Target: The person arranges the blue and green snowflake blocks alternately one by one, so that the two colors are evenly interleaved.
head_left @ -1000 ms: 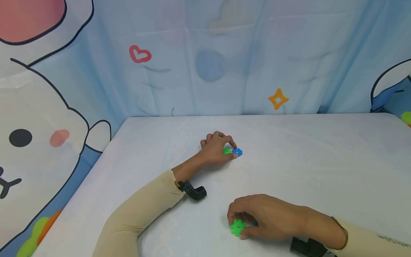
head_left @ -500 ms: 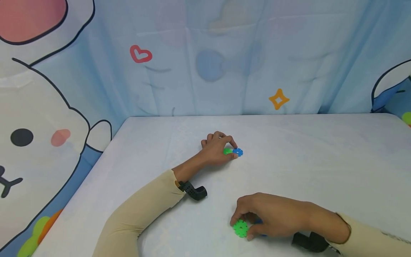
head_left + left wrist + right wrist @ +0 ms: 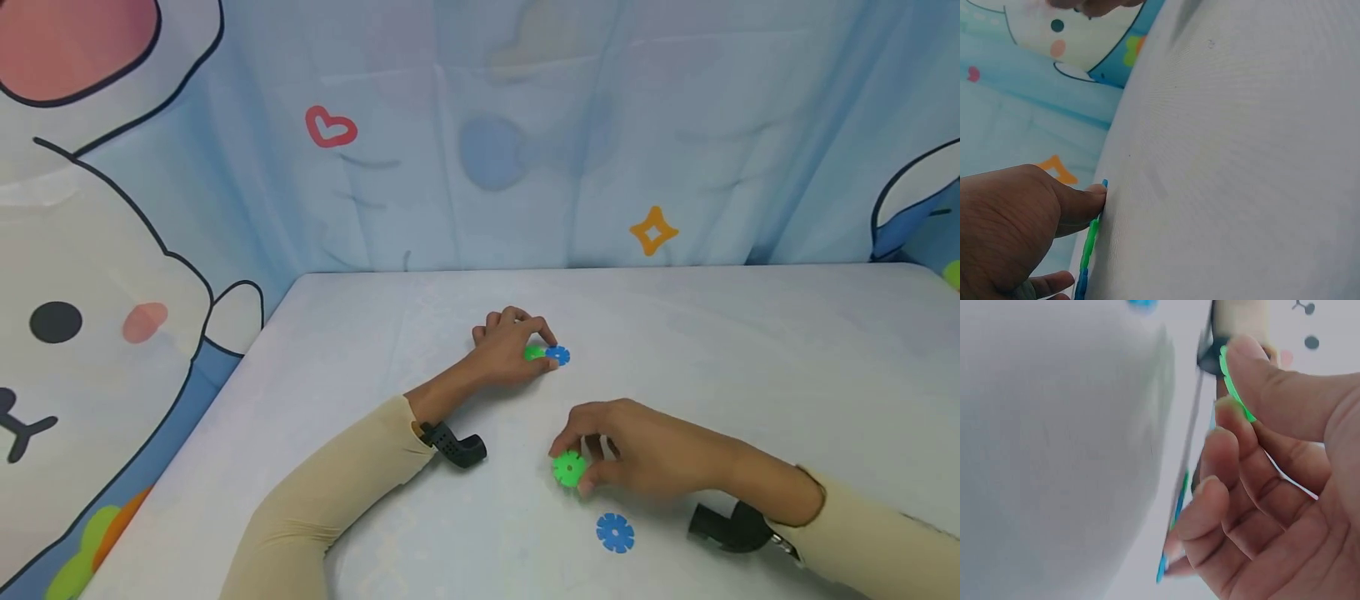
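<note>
Far back on the table, my left hand (image 3: pixel 504 350) pinches a blue notched disc (image 3: pixel 558 356) between thumb and index finger, with a green disc (image 3: pixel 534 352) joined beside it. In the left wrist view a blue piece (image 3: pixel 1081 285) also shows below the green one (image 3: pixel 1090 245), in a row. My right hand (image 3: pixel 645 450) holds a separate green disc (image 3: pixel 569 469) by its edges, thumb and index finger on opposite sides. The right wrist view shows this green disc (image 3: pixel 1235 387) edge-on, clear of the table. Another blue disc (image 3: pixel 615 532) lies flat below the right hand.
A white cloth covers the table (image 3: pixel 750 350). Behind it hangs a light-blue printed curtain (image 3: pixel 420 200), with a large cartoon figure at the left. Dark wrist devices are on both arms, the left one (image 3: pixel 457 448) near the table's middle.
My right hand has moved away from the near side toward the back with the green disc, uncovering the blue disc on the table. The left hand has stayed in place.
</note>
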`<state>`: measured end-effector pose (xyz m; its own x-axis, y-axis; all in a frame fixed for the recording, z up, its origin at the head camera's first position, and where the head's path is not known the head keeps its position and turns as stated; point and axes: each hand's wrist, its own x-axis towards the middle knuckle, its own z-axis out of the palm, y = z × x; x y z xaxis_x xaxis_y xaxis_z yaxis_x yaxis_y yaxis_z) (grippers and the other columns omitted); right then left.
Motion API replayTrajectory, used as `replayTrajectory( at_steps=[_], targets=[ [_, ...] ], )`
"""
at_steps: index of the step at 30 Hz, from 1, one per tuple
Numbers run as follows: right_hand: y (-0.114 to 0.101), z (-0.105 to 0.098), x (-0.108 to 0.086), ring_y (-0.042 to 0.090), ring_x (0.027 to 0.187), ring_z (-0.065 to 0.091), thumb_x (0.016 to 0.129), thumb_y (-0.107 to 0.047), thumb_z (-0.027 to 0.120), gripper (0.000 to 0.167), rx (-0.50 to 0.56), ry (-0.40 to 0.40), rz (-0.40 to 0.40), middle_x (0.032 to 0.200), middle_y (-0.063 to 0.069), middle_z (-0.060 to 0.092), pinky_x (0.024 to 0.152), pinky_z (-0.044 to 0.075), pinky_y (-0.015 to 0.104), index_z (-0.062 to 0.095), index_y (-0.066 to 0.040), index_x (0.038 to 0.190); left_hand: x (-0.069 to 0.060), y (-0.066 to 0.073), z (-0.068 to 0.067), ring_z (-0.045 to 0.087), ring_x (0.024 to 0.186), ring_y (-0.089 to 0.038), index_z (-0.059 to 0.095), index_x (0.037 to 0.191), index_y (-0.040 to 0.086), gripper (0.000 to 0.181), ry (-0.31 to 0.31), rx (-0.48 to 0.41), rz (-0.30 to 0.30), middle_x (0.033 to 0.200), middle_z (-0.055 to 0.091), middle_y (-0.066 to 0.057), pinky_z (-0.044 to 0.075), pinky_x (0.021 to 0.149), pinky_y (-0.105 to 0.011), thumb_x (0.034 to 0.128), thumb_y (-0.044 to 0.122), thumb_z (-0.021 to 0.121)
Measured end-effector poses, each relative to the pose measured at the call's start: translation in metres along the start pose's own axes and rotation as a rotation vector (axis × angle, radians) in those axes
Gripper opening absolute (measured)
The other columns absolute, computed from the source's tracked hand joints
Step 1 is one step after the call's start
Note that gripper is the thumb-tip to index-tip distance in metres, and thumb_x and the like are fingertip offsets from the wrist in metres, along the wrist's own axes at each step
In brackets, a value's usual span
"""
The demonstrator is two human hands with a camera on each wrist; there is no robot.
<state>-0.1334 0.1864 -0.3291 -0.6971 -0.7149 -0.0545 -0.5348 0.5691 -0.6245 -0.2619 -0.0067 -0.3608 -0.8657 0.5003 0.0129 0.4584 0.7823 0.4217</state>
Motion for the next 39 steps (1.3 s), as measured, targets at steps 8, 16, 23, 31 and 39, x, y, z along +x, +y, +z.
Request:
replayTrajectory(
  at_steps=[8,16,23,31,39],
  targets=[
    [0.038,-0.032,0.020,0.007,0.079,0.056,0.084,-0.024,0.079,0.035,-0.093,0.182,0.088,0.094,-0.010,0.064,0.067,0.050,0.022,0.069,-0.017,0.116,0.004,0.002,0.000,0.032,0.133,-0.030,0.064,0.117,0.033,0.026,0.003,0.015,-0.013,0.146,0.040,-0.007,0.028,0.099,-0.049,0.0929,0.044,0.065],
    [0.078,-0.056,0.043,0.013,0.074,0.057,0.085,-0.017,0.077,0.031,-0.147,0.267,0.233,0.094,0.000,0.069,0.063,0.047,0.025,0.071,-0.007,0.114,0.004,0.001,0.002,0.030,0.135,-0.030,0.064,0.116,0.033,0.026,-0.003,0.010,-0.034,0.148,0.038,-0.007,0.027,0.101,-0.050,0.0926,0.043,0.065],
    [0.094,-0.063,0.056,0.016,0.082,0.058,0.084,-0.020,0.079,0.030,-0.135,0.263,0.270,0.091,0.002,0.068,0.069,0.047,0.029,0.072,-0.006,0.111,0.005,0.003,0.001,0.029,0.136,-0.030,0.064,0.116,0.033,0.026,0.005,0.010,-0.028,0.148,0.038,-0.008,0.028,0.100,-0.050,0.0926,0.043,0.066],
    [0.095,-0.062,0.062,0.016,0.076,0.054,0.082,-0.023,0.081,0.035,-0.094,0.270,0.318,0.084,0.003,0.063,0.062,0.043,0.027,0.072,-0.007,0.112,0.006,0.002,0.002,0.029,0.137,-0.030,0.064,0.116,0.034,0.025,0.007,0.019,-0.032,0.148,0.038,-0.007,0.028,0.100,-0.050,0.0928,0.043,0.065],
    [0.094,-0.063,0.061,0.017,0.077,0.053,0.087,-0.018,0.076,0.036,-0.096,0.244,0.317,0.098,0.009,0.070,0.062,0.042,0.027,0.071,-0.006,0.120,0.006,0.000,0.002,0.029,0.136,-0.030,0.064,0.116,0.033,0.025,0.006,0.013,-0.027,0.148,0.038,-0.007,0.027,0.101,-0.050,0.0931,0.043,0.065]
  ],
)
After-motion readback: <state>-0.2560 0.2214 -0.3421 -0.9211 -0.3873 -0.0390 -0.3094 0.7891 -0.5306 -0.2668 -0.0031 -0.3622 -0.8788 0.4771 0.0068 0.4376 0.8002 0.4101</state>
